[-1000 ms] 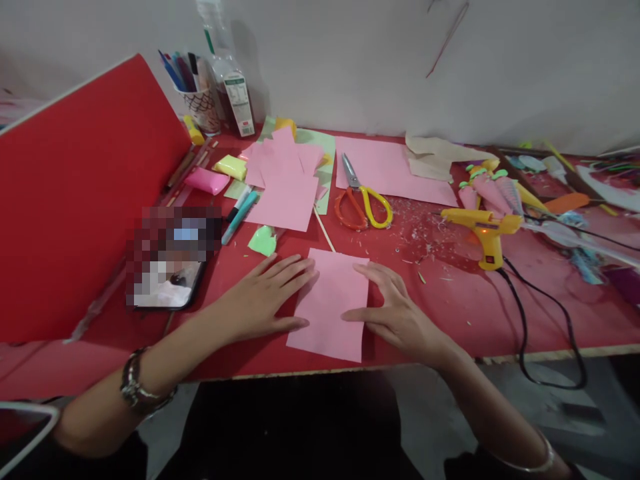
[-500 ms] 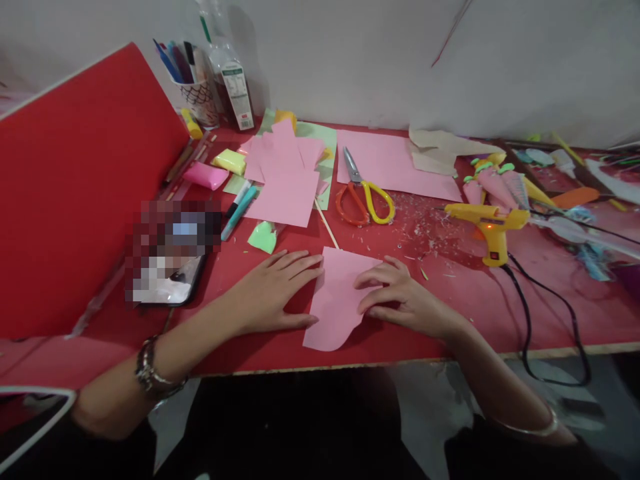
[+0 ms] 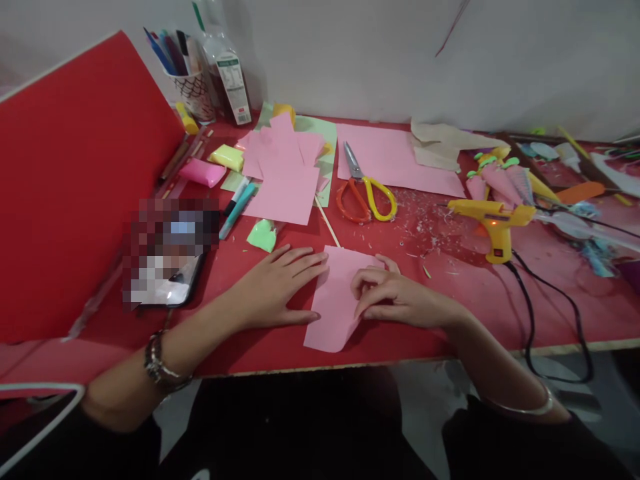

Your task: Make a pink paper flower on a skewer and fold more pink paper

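Observation:
A pink sheet of paper [image 3: 333, 293] lies near the table's front edge, its lower right corner curling up. My left hand [image 3: 280, 287] rests flat with fingers spread, the fingertips on the sheet's left edge. Over the right edge, my right hand [image 3: 387, 293] pinches the lifted paper between thumb and fingers. Behind the sheet a thin wooden stick [image 3: 328, 221] points toward it. Scissors [image 3: 363, 190] with one red and one yellow handle lie farther back, blades pointing away.
A yellow glue gun [image 3: 495, 223], its light lit, sits at the right with a black cord over the edge. Pink paper pieces [image 3: 287, 193], a phone [image 3: 175, 267], markers [image 3: 239, 208] and a green packet [image 3: 263, 235] lie left. A pen cup [image 3: 194, 93] and bottle [image 3: 233, 87] stand behind.
My right hand's fingers have curled in and closed on the paper's right edge, lifting the lower right corner more. My left hand stays flat at the left edge.

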Motion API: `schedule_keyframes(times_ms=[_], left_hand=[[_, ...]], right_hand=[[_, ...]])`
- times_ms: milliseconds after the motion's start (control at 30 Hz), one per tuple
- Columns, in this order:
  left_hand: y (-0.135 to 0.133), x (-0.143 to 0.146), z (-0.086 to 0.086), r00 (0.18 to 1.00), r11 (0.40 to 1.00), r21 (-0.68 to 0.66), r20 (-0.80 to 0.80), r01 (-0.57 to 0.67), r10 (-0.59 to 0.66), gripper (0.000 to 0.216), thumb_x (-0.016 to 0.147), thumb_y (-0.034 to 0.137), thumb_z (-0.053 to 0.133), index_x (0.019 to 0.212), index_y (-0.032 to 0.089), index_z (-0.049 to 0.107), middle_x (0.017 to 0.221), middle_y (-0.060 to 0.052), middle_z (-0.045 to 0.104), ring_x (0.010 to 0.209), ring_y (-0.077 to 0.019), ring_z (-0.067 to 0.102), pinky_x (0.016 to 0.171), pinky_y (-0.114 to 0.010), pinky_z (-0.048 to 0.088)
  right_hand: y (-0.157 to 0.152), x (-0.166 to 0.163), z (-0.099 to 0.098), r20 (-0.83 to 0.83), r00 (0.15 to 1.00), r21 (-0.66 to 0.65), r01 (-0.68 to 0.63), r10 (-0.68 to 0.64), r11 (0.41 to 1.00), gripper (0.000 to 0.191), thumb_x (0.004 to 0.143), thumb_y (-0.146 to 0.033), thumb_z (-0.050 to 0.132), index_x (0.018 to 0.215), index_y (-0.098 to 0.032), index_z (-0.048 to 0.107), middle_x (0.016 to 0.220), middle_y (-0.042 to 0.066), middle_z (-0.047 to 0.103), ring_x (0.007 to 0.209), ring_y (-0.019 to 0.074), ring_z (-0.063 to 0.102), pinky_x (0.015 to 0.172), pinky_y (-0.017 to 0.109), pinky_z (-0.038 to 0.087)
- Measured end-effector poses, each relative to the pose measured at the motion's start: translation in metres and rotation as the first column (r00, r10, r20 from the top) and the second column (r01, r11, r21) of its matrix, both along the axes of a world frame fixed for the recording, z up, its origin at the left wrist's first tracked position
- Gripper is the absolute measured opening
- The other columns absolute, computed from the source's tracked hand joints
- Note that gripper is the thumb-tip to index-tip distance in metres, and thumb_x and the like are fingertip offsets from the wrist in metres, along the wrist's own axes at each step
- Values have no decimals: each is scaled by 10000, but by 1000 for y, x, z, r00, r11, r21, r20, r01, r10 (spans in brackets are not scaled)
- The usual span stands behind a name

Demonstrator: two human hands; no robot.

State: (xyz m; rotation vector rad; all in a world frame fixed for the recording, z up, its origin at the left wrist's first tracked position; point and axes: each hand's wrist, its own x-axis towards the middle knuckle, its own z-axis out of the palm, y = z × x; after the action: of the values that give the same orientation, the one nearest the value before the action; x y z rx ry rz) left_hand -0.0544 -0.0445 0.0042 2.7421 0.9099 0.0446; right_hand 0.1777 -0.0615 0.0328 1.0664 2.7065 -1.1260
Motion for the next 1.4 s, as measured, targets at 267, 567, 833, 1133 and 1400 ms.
schedule_keyframes(times_ms=[267, 567, 833, 1133, 1400], left_hand=[[-2, -1, -6, 1000, 999, 40, 15, 5, -5, 686, 765, 568, 416, 1310, 169, 291, 1365, -56, 343, 1251, -247, 268, 1040, -434, 174], [-3, -1, -6, 1000, 1000, 3, 29, -1, 1, 668, 770, 555, 412, 1308, 174, 301, 1371, -49, 333, 1255, -250, 258, 1045, -445, 164], [-4, -1, -6, 998, 1000, -17, 59, -24, 25, 742, 731, 650, 373, 1309, 192, 292, 1365, -45, 344, 1256, -239, 255, 1053, -430, 151], [-9, 6, -8, 993, 996, -6, 80, -91, 91, 765, 699, 668, 404, 1279, 173, 335, 1334, -62, 386, 1241, -248, 275, 1040, -436, 176], [-10, 6, -11, 991, 995, 24, 102, -94, 92, 690, 726, 602, 436, 1262, 176, 347, 1330, -55, 387, 1234, -241, 283, 1044, -424, 165]], right_hand=[[-5, 14, -2, -10, 997, -9, -71, 71, 997, 191, 810, -351, 495, 844, -305, 677, 1014, 29, 500, 1022, 172, 451, 969, 445, 70], [-12, 5, -12, -81, 969, 56, 237, -232, 970, 294, 829, -398, 443, 696, -200, 615, 833, 12, 578, 818, 143, 535, 934, 442, 128], [-7, -17, -22, -122, 964, 301, 264, -238, 916, 230, 834, -261, 428, 637, -164, 495, 617, 8, 530, 647, 134, 474, 680, 275, 336], [-6, -27, -30, -136, 917, 433, 395, -374, 810, 221, 815, -239, 450, 614, -158, 494, 608, 10, 521, 590, 125, 460, 627, 255, 319], [-7, -32, -33, -186, 869, 410, 493, -458, 768, 197, 808, -228, 452, 625, -171, 497, 635, -4, 583, 606, 118, 500, 704, 278, 297]])
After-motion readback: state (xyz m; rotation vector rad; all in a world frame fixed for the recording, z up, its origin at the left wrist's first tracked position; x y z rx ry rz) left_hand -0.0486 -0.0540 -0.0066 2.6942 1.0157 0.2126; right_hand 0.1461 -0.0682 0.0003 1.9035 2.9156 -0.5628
